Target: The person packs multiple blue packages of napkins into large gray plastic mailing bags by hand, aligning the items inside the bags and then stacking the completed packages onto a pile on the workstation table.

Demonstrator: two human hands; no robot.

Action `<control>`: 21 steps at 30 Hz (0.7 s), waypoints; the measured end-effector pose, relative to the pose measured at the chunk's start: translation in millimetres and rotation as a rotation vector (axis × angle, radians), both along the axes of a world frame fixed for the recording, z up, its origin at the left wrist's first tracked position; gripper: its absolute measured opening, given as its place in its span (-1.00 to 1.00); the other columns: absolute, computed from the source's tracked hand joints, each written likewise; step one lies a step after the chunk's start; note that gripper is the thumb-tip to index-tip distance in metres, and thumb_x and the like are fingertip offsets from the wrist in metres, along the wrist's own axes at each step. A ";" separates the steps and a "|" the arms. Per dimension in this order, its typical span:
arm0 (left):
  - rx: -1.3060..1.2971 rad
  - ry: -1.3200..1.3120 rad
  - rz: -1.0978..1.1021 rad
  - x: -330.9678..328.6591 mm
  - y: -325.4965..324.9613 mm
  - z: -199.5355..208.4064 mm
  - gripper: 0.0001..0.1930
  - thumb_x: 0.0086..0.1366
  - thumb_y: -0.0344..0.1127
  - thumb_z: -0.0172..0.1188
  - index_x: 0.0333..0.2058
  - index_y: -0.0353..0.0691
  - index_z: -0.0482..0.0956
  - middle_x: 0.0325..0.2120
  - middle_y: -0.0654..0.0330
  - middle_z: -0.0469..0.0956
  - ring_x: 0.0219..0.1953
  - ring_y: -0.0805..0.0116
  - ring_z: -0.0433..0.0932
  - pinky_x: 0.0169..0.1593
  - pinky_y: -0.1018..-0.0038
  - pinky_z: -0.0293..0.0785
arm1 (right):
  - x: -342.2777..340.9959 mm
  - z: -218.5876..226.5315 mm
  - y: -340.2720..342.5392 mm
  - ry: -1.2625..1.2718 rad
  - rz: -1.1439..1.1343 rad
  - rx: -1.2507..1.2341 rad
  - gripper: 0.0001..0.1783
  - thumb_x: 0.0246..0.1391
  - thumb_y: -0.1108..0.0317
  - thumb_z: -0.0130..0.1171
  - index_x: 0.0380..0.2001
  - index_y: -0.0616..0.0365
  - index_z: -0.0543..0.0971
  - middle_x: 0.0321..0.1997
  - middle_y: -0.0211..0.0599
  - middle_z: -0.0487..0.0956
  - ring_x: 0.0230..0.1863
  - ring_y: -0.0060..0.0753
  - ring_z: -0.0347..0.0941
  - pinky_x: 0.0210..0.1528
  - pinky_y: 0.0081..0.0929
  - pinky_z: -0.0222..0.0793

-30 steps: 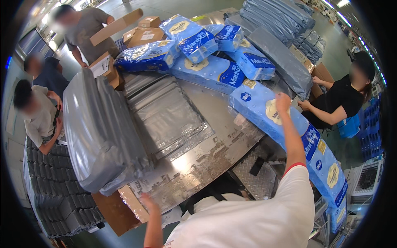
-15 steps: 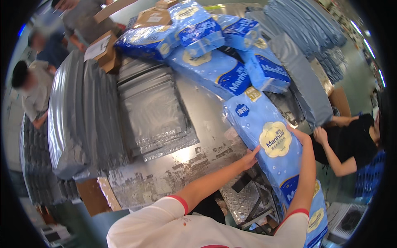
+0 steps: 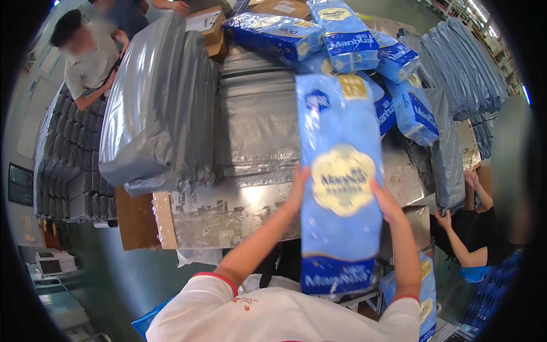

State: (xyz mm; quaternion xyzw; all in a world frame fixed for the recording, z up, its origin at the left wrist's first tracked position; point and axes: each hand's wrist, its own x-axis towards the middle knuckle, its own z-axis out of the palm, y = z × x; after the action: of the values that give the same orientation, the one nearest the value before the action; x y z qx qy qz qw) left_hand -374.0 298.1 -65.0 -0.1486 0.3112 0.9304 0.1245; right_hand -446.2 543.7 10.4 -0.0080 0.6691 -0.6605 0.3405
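Observation:
A long light-blue toilet paper pack point(image 3: 337, 134) with a cream flower-shaped label is held upright in front of me, above the metal table's near edge. My left hand point(image 3: 297, 185) is closed against its left side and my right hand point(image 3: 387, 200) grips its right side, so the pack is squeezed between both. Behind it lies a stack of flat grey plastic bags point(image 3: 257, 122), partly covered by the pack. More blue packs point(image 3: 348, 43) are heaped at the far right of the table.
Bulky grey bag bundles point(image 3: 151, 108) stand at the table's left, cardboard boxes point(image 3: 206, 25) at the back. Another blue pack point(image 3: 426, 302) sits below my right arm. Further grey bags point(image 3: 447, 157) lie at right, touched by a co-worker's hands point(image 3: 444, 218). Another person point(image 3: 88, 68) stands at far left.
The pack has swung leftward from the table's right side and now stands straight before me, with both hands still on it. My view has turned to the right.

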 end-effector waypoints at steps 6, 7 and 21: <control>-0.149 -0.066 0.127 58.5 -145.4 -9.5 -0.29 0.15 0.25 -0.36 0.05 -0.26 0.15 -0.07 0.05 0.32 -0.09 0.25 0.37 -0.03 0.40 0.31 | 49.4 -69.6 -166.2 -0.145 0.023 0.047 -0.17 0.02 -0.07 -0.12 0.16 0.20 -0.18 0.19 -0.06 0.01 0.19 -0.25 -0.04 0.15 -0.40 -0.06; -0.079 -0.108 0.122 82.7 -151.7 -20.5 -0.30 0.16 0.24 -0.37 0.06 -0.24 0.14 -0.05 0.06 0.30 -0.08 0.24 0.35 -0.02 0.39 0.30 | 71.4 -77.2 -176.3 -0.126 0.058 0.035 -0.18 0.03 -0.07 -0.13 0.17 0.20 -0.18 0.20 -0.07 -0.01 0.19 -0.25 -0.05 0.16 -0.40 -0.08; -1.491 -0.024 0.262 71.2 -235.0 -60.9 -0.51 0.09 -0.53 -0.20 0.07 -0.24 0.09 0.00 -0.05 0.21 0.05 0.03 0.17 0.07 0.32 0.13 | -44.2 -131.2 -239.9 1.451 0.354 0.652 -0.79 -0.13 0.37 -0.02 -0.36 0.18 0.44 -0.30 -0.16 0.44 -0.19 -0.18 0.31 -0.20 -0.35 0.27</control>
State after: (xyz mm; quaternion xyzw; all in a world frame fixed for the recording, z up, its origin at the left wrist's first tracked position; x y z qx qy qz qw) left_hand -302.8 63.1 -125.9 -0.2392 0.8364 0.4790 -0.1172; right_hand -490.4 303.9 -120.7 -0.4401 0.8706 -0.1991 -0.0930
